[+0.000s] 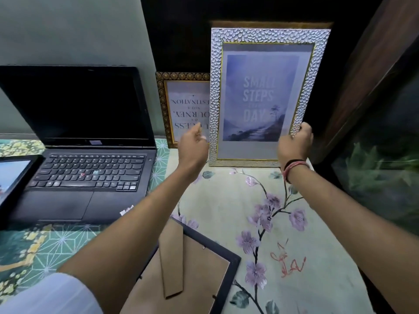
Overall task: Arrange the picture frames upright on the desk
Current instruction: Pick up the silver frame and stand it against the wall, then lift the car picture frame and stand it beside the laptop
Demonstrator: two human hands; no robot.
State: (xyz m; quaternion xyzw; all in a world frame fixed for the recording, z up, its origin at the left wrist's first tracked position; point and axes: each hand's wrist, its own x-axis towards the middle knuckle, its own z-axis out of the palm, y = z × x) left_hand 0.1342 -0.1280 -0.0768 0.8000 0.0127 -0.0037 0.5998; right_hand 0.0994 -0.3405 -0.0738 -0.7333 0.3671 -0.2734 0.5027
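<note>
A tall silver pebbled frame [263, 35] with a blue "Small Steps" print stands upright against the dark back wall. My right hand [294, 143] grips its lower right edge. My left hand [192, 146] hovers at its lower left edge, fingers loosely apart, not clearly touching. Behind it to the left, a gold ornate frame [163, 105] leans upright with its text upside down. A black frame [204, 268] lies face down near me, showing its brown backing and stand.
An open black laptop [86, 155] sits at the left on a teal patterned cloth. A tablet or dark frame [13, 175] pokes in at the far left edge. A dark wooden cabinet with glass [381, 132] bounds the right. A floral mat [283, 223] covers the desk.
</note>
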